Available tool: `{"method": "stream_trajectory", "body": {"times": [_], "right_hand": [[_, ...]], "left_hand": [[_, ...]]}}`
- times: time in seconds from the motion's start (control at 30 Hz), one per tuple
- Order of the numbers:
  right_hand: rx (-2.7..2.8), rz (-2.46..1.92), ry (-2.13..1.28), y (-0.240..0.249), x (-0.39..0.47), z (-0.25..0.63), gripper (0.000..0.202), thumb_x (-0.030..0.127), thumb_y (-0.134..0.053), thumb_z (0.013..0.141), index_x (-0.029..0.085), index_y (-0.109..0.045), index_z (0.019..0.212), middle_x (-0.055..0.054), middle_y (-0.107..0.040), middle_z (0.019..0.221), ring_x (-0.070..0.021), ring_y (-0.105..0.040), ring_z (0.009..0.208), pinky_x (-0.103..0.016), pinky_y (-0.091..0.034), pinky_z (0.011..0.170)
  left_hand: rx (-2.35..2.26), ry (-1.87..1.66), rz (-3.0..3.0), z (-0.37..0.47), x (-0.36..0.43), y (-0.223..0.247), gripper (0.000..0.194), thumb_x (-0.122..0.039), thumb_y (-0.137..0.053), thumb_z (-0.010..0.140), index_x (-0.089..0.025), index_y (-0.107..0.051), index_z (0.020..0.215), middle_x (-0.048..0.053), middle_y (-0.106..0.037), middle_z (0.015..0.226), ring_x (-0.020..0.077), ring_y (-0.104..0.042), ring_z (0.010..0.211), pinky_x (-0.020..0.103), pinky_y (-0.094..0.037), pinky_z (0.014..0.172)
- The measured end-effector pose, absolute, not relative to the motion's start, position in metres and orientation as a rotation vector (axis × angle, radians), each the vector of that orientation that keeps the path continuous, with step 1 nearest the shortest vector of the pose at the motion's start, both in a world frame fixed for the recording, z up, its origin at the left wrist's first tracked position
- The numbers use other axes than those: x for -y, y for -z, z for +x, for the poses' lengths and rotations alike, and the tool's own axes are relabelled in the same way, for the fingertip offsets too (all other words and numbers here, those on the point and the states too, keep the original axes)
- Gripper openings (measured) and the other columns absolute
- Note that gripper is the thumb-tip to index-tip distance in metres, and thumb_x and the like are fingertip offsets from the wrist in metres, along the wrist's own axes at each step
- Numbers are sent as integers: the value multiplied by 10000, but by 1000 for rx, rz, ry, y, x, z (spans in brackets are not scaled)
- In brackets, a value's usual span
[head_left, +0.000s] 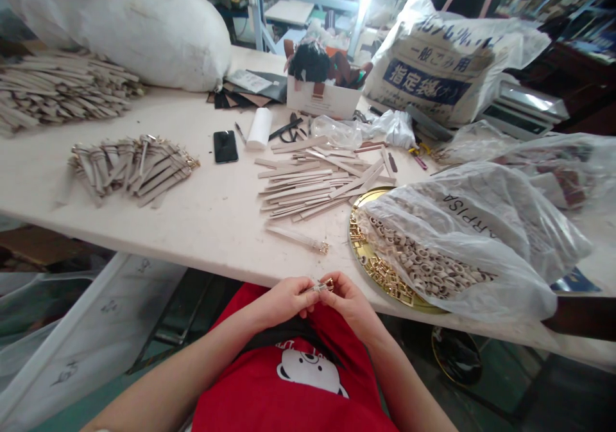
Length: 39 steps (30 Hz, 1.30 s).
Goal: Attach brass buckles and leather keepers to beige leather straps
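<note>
Close to the table's front edge, my left hand [293, 300] is closed on a pale strap [316, 289], most of which is hidden by the fingers. My right hand [347, 302] pinches the strap's end, where a small gold buckle [329, 284] shows. Just beyond my hands lies another beige strap [293, 237] with gold hardware at its right end. Farther back is a loose pile of flat beige strips [308, 188]. To the right, a gold tray [359, 217] carries gold buckles [385, 278] and a clear bag of beige loops [433, 268].
Bundled straps with hardware [135, 165] lie left, near a black phone [226, 146] and a white roll [259, 128]. A bigger strip heap [62, 88] sits behind, beside a large white sack [144, 27]. A white box [322, 100] and printed plastic bag [433, 66] stand at the back.
</note>
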State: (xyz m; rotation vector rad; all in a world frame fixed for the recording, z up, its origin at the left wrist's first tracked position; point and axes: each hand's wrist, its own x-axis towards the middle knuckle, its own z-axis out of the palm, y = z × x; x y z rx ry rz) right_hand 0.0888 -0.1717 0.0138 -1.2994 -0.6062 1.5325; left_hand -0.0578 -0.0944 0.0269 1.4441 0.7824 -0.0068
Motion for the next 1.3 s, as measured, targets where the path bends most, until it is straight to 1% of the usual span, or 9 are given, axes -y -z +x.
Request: {"method": "stream_trajectory", "body": {"times": [0.17, 0.3, 0.43, 0.57, 0.67, 0.73, 0.9, 0.97, 1.3], "right_hand": [[695, -1365, -1501, -6, 173, 91, 266, 346, -681, 659, 208, -549, 844, 44, -556, 655, -116, -507, 606, -244, -412, 588], [720, -1499, -1359, 0, 175, 96, 246, 375, -658, 663, 204, -564, 812, 52, -539, 604, -111, -471, 553, -236, -377, 534], [732, -1527, -1363, 2, 174, 96, 238, 374, -636, 681, 204, -544, 821, 50, -552, 587, -123, -487, 554, -247, -375, 545], [836, -1604, -1282, -1, 174, 91, 164, 330, -602, 712, 209, -528, 794, 44, -548, 585, -139, -498, 561, -266, -377, 561], [972, -1657, -1191, -5, 175, 91, 101, 279, -580, 724, 209, -544, 786, 40, -542, 593, -139, -489, 572, -268, -372, 567], [1041, -1627, -1213, -6, 176, 92, 79, 258, -557, 738, 212, -562, 803, 38, -544, 610, -136, -486, 577, -264, -376, 566], [1238, -1515, -1242, -6, 177, 94, 136, 234, -512, 778, 234, -636, 834, -2, -572, 760, -157, -520, 718, -282, -413, 659], [1300, -1505, -1238, -6, 178, 95, 159, 227, -498, 794, 240, -645, 854, -10, -566, 779, -162, -523, 751, -286, -415, 682], [1500, -1484, -1291, -17, 184, 98, 168, 222, -498, 812, 248, -663, 824, -15, -560, 772, -159, -534, 732, -271, -415, 662]], "left_hand": [[-745, 30, 1591, -63, 91, -31, 220, -323, -468, 756, -146, -577, 828, -11, -569, 686, 125, -505, 648, 214, -380, 595], [-798, 60, 1530, -69, 85, -27, 280, -340, -475, 750, -138, -591, 906, 12, -617, 752, 133, -546, 669, 214, -393, 597], [-840, 74, 1463, -72, 83, -20, 276, -356, -482, 746, -126, -598, 847, 29, -629, 735, 134, -571, 654, 207, -396, 568], [-850, 70, 1448, -71, 86, -18, 258, -336, -493, 735, -129, -618, 825, 24, -631, 688, 135, -567, 637, 209, -402, 565], [-868, 64, 1423, -71, 88, -17, 275, -330, -489, 735, -121, -631, 845, 31, -636, 677, 137, -569, 628, 216, -413, 570], [-856, 54, 1389, -72, 88, -15, 295, -329, -494, 734, -118, -633, 884, 36, -642, 690, 138, -576, 634, 218, -422, 577], [-839, 71, 1374, -76, 88, -8, 341, -350, -500, 740, -120, -630, 956, 34, -649, 681, 134, -577, 628, 218, -425, 582], [-835, 71, 1390, -77, 89, -8, 331, -342, -502, 741, -123, -633, 952, 33, -651, 678, 134, -580, 635, 217, -427, 590], [-889, 123, 1439, -74, 105, -5, 318, -354, -513, 715, -110, -647, 867, 48, -676, 722, 148, -593, 638, 215, -423, 566]]}}
